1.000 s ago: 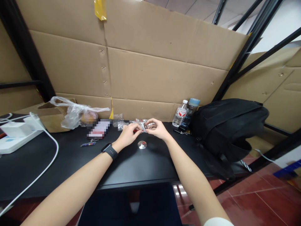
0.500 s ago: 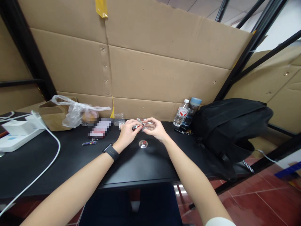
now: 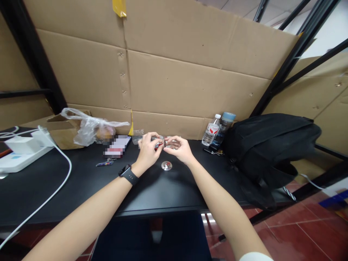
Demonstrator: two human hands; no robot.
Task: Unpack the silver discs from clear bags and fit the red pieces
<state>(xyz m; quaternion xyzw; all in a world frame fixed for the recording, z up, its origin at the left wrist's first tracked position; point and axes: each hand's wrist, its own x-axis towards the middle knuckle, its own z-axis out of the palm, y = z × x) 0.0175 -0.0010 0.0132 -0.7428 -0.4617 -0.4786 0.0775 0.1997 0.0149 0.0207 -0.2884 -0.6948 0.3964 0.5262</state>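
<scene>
Above the counter (image 3: 163, 199): a small piece (image 3: 159, 145) is sitting between the left hand (image 3: 149, 150) and the right hand (image 3: 181, 149), just beyond a disc (image 3: 166, 165) that is resting on the black top.
Left hand: its thumb and fingers are pinching the red part of the piece, and a watch (image 3: 128, 174) is circling the wrist.
Right hand: its thumb and curled fingers are pinching the other end, leaving a rounded gap behind their tips.
Way the piece points: its long axis seems to be running sideways from hand to hand, the dark end facing right; the fingers are masking its exact tilt.
Look of the piece: it is showing red on the left and something darker on the right.
Disc: it is lying flat, shining silver, its middle showing red.
Wrappers (image 3: 138, 136): clear plastic is lying behind the left hand, which is partly covering it.
Hard to make out: fingers are hiding most of the piece, so its full shape is staying unclear; coarse squares are veiling the phone (image 3: 118, 145); the bottom edge is cutting off the right sleeve (image 3: 256, 257).
</scene>
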